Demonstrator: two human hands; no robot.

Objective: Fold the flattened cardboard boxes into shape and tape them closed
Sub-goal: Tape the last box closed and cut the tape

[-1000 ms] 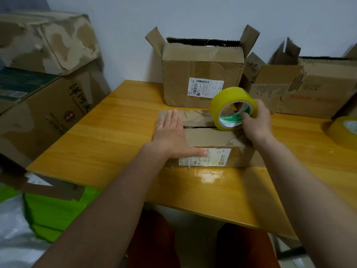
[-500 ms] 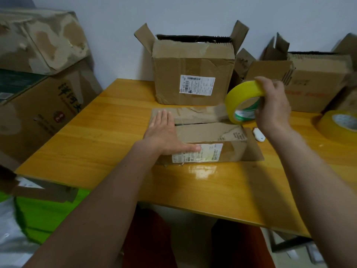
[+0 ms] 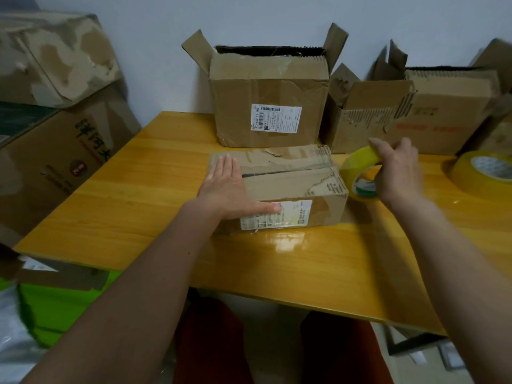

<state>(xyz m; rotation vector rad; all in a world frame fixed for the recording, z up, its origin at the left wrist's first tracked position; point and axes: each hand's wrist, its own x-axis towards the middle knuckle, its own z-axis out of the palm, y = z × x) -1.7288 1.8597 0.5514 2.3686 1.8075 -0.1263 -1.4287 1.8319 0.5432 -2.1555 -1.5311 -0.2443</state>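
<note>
Two tape rolls, three open boxes behind. Left hand (image 3: 225, 187) lies flat, pressing the small box (image 3: 291, 187); right hand (image 3: 399, 173) grips one yellow tape roll (image 3: 358, 173).

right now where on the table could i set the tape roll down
Bare table left of the small box, and the front strip before it. Crowded at the back: open boxes, spare roll at right.
</note>
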